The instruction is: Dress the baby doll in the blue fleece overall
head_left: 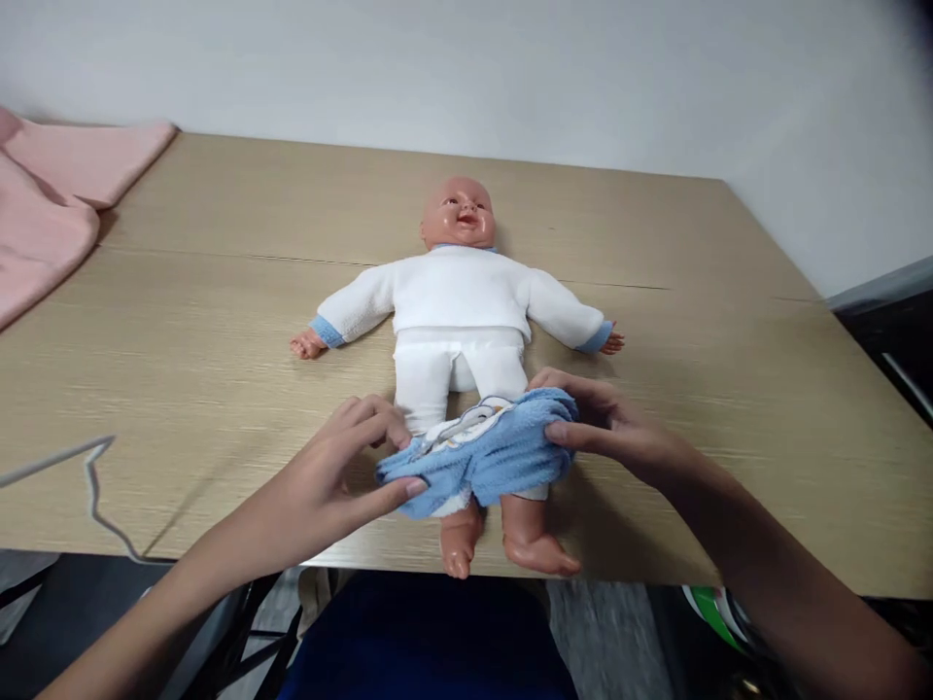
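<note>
A doll lies on its back on the bench, its long axis running away from the person almost straight, the head at the far end and the bare feet right by the near edge. Its face is upward and tipped slightly toward the right; one foot points at the near edge, the other turns out to the right. Both arms spread sideways in a white top with blue cuffs. A pair of blue shorts sits around the lower legs, just above the feet, bunched so that its longer dimension lies crosswise to the doll, the right end a little farther from the person than the left. The waist opening faces up the legs toward the torso, and a white printed patch shows along it. The person's left grip pinches the left side of the shorts, thumb on the near face and fingers at the waist edge; the right grip pinches the right side the same way, its fingers partly hidden behind the fabric. A pink cloth lies at the far left, well apart from the doll, and a bent white wire shows nearer, left of the left grip.
</note>
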The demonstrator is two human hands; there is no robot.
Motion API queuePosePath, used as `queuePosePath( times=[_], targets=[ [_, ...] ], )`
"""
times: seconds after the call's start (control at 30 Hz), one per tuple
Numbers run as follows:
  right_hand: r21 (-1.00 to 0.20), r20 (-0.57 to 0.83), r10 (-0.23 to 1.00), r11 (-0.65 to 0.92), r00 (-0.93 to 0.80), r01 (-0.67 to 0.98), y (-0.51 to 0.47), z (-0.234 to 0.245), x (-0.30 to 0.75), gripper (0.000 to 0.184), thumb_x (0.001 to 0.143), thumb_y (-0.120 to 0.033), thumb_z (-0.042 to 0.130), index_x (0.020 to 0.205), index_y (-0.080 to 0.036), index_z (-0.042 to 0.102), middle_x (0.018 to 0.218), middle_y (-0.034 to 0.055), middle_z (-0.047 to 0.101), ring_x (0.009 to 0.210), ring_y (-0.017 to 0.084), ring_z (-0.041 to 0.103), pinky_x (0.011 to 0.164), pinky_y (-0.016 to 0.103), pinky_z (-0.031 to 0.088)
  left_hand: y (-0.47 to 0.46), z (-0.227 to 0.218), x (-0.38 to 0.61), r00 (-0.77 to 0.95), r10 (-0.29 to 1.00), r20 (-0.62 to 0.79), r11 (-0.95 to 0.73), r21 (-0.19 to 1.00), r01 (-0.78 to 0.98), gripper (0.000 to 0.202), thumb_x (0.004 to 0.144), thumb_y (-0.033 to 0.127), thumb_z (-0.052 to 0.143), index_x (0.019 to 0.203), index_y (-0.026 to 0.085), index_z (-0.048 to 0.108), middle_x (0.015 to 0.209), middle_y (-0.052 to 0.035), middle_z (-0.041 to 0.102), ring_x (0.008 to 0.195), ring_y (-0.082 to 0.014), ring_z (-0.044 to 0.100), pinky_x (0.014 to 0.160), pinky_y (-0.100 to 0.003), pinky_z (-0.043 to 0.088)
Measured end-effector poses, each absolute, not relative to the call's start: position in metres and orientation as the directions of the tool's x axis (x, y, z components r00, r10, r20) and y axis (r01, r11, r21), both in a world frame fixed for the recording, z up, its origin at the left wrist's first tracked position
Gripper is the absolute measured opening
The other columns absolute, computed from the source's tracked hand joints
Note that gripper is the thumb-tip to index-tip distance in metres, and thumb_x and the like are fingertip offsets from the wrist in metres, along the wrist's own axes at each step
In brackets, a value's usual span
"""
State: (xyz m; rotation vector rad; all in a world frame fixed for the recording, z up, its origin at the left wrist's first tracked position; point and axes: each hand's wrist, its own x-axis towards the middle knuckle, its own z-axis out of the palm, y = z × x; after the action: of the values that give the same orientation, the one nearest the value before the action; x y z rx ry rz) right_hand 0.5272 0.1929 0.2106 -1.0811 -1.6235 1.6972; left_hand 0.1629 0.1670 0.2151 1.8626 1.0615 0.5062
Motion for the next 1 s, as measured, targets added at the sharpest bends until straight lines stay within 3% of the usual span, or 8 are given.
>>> queuePosePath(
  times=[0.1,0.17,0.4,0.57,0.73,0.8,0.87,1.0],
  targets=[
    [-0.984,-0.173,0.877,-0.170,-0.448,0.048,0.197,0.207,0.518,0.030,0.102,-0.054,0.084,0.103,-0.025,0.074,0.093,-0.0006,0.060,0.085,0.016,0.057,0.076,0.027,0.048,0.168,0.212,0.162,0.539,0.836,-0.105,-0.112,0.929,0.354,0.015,0.113,0.043,0.069,0.117,0.029,0.066,0.126,-0.0030,0.066,0.126,-0.0234,0.061,0.108,-0.036,0.048],
    [-0.991,-0.134,0.915,-0.125,-0.381,0.050,0.202,0.205,0.511,0.029,0.103,-0.053,0.083,0.104,-0.025,0.074,0.093,-0.0009,0.060,0.085,0.016,0.056,0.078,0.027,0.047,0.173,0.210,0.166,0.469,0.876,-0.110,-0.015,0.967,0.254,0.019,0.113,0.045,0.068,0.112,0.027,0.065,0.112,-0.0016,0.067,0.110,-0.0203,0.064,0.098,-0.033,0.051],
    [-0.930,0.054,0.959,0.150,-0.278,0.336,0.227,0.189,0.509,0.019,0.106,-0.043,0.073,0.108,-0.024,0.069,0.090,-0.0019,0.058,0.081,0.017,0.052,0.078,0.032,0.044,0.196,0.198,0.179,0.429,0.879,-0.207,0.205,0.977,0.052,0.037,0.105,0.056,0.077,0.110,0.024,0.060,0.089,0.0021,0.066,0.082,-0.0167,0.059,0.077,-0.029,0.048],
    [-0.865,0.151,0.954,0.254,-0.259,0.432,0.231,0.188,0.505,0.023,0.103,-0.045,0.077,0.106,-0.023,0.070,0.096,0.0010,0.067,0.090,0.021,0.060,0.086,0.036,0.046,0.209,0.200,0.164,0.385,0.922,-0.034,-0.124,0.917,0.379,0.036,0.099,0.054,0.084,0.104,0.023,0.067,0.094,0.0012,0.062,0.089,-0.0199,0.058,0.080,-0.033,0.047],
    [-0.865,0.280,0.949,0.315,-0.146,0.390,0.240,0.182,0.485,0.021,0.109,-0.045,0.065,0.105,-0.025,0.060,0.095,0.0011,0.059,0.089,0.022,0.055,0.085,0.037,0.046,0.242,0.195,0.164,0.418,0.863,0.284,-0.450,0.808,0.380,0.025,0.109,0.047,0.071,0.113,0.023,0.063,0.132,-0.0093,0.068,0.129,-0.0285,0.060,0.113,-0.042,0.046],
    [-0.901,0.244,0.962,0.271,-0.122,0.337,0.252,0.175,0.481,0.026,0.110,-0.051,0.064,0.106,-0.027,0.057,0.092,-0.0004,0.054,0.085,0.021,0.051,0.081,0.035,0.045,0.261,0.192,0.172,0.374,0.895,0.245,-0.362,0.887,0.286,0.031,0.110,0.052,0.069,0.112,0.024,0.057,0.111,-0.0055,0.067,0.107,-0.0242,0.064,0.094,-0.037,0.052],
    [-0.928,0.207,0.974,0.226,-0.095,0.295,0.266,0.167,0.479,0.032,0.108,-0.058,0.066,0.105,-0.027,0.055,0.089,-0.0014,0.050,0.083,0.020,0.048,0.079,0.034,0.044,0.282,0.191,0.180,0.359,0.920,0.155,-0.243,0.946,0.214,0.042,0.106,0.062,0.073,0.109,0.026,0.052,0.083,0.0041,0.051,0.073,-0.0172,0.050,0.067,-0.030,0.041],
    [-0.965,0.167,0.983,0.178,-0.071,0.191,0.289,0.154,0.478,0.038,0.104,-0.062,0.068,0.102,-0.026,0.054,0.092,-0.0009,0.053,0.086,0.020,0.051,0.082,0.035,0.046,0.327,0.192,0.190,0.482,0.875,0.043,-0.129,0.981,0.147,0.057,0.091,0.071,0.087,0.106,0.023,0.059,0.087,0.0037,0.053,0.074,-0.0148,0.048,0.067,-0.027,0.039]
  ],
)
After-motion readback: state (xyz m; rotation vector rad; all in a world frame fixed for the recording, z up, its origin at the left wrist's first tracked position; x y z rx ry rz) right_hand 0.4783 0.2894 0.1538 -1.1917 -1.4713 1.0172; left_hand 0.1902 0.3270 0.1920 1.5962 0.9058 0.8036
